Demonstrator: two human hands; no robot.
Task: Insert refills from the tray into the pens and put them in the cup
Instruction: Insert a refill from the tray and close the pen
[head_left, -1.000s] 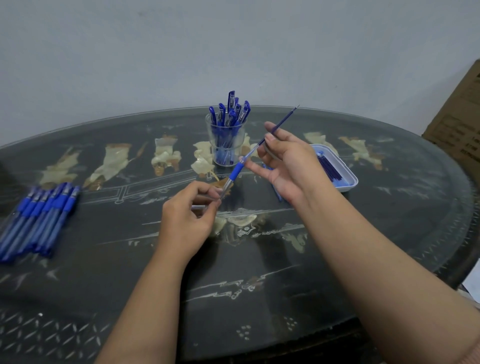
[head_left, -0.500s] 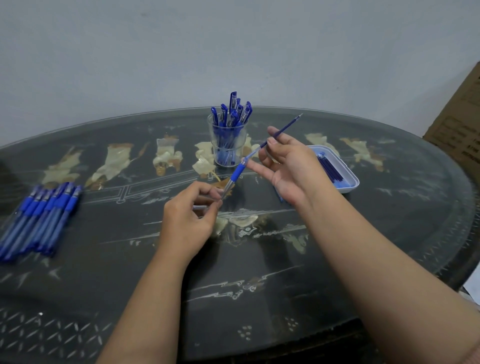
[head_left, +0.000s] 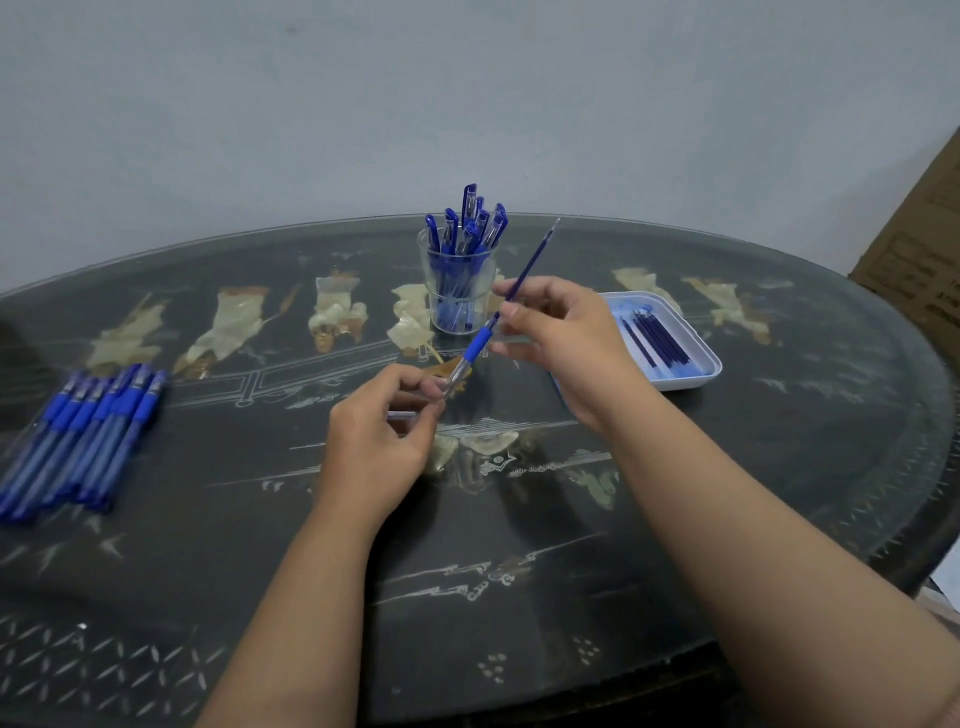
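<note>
Left hand (head_left: 382, 441) is pinching the clear lower end of the pen barrel (head_left: 467, 358). Right hand (head_left: 563, 338) is pinching the refill (head_left: 525, 270) just above the blue grip, and most of the refill is sticking out up and away past the fingers.

Risks:
- The refill is thin, so an off-axis push is likely bending or jamming it at the barrel mouth.
- The fingertip hold on the barrel may be slipping.
- The cup (head_left: 427, 275) is standing just beyond the right fingertips, so there is a knock risk.

The tray (head_left: 685, 385) is lying just right of the right hand.
</note>
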